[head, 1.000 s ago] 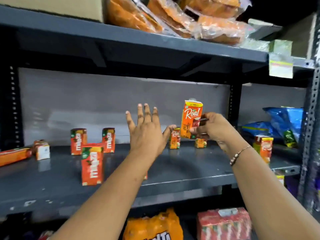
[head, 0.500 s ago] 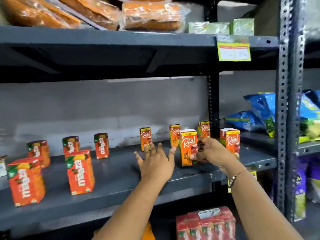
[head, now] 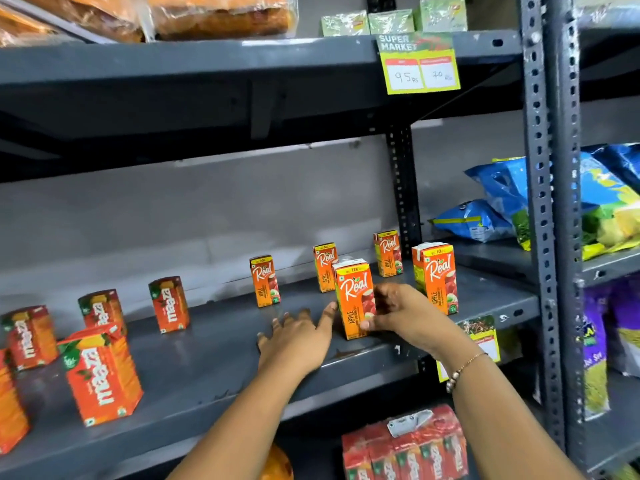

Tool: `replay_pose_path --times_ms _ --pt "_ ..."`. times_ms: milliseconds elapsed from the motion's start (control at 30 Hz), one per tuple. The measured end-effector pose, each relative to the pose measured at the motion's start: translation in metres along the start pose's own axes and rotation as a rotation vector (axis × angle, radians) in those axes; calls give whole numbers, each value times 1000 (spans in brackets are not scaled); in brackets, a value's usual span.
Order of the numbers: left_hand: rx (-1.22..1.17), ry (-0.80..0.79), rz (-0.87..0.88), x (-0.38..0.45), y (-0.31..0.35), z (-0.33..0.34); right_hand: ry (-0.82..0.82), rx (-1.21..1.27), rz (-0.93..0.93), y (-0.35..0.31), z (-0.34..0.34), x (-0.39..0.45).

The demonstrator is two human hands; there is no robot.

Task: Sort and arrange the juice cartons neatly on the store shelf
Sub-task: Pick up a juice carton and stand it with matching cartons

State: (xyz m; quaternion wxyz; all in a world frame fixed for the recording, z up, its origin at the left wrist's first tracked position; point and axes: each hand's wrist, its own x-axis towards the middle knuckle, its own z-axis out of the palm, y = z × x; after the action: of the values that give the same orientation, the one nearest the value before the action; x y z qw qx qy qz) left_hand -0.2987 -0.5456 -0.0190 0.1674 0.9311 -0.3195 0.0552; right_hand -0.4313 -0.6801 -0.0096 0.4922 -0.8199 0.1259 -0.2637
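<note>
My right hand [head: 398, 311] grips an orange Real apple juice carton [head: 352, 295] that stands upright on the grey shelf [head: 214, 368] near its front edge. My left hand [head: 298, 336] lies flat and open on the shelf just left of it, index fingertip close to the carton. Behind stand three more Real cartons [head: 264, 281] [head: 325, 267] [head: 388, 253], and another Real carton [head: 437, 277] to the right. Several red Maaza cartons [head: 100, 372] [head: 169, 303] [head: 101, 310] stand scattered on the left part of the shelf.
A slotted upright post [head: 550, 216] bounds the shelf on the right, with blue snack bags [head: 498, 202] beyond it. The upper shelf carries wrapped orange packs [head: 221, 13] and a price tag [head: 420, 69]. A shrink-wrapped red carton pack [head: 405, 445] sits below.
My right hand brought the Real carton down from the air and set it on the shelf. My left hand dropped from raised to flat on the shelf. The view shifted right.
</note>
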Motion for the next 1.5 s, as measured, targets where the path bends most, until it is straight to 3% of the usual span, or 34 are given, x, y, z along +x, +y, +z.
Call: replay_pose_path --times_ms 933,1167,1267,1367,1500 --pt "28 -11 -39 -9 4 -3 -3 -52 54 -6 -3 -8" --pt "-4 -4 -47 -14 8 -2 -6 15 -82 -10 -4 -24" --pt "-104 99 10 -18 4 -3 152 -182 -225 -34 -2 -26" --pt "-62 357 150 -31 0 -13 320 -438 -468 -78 4 -29" --pt "-45 663 223 -56 -26 -66 329 -477 -753 -151 43 -29"
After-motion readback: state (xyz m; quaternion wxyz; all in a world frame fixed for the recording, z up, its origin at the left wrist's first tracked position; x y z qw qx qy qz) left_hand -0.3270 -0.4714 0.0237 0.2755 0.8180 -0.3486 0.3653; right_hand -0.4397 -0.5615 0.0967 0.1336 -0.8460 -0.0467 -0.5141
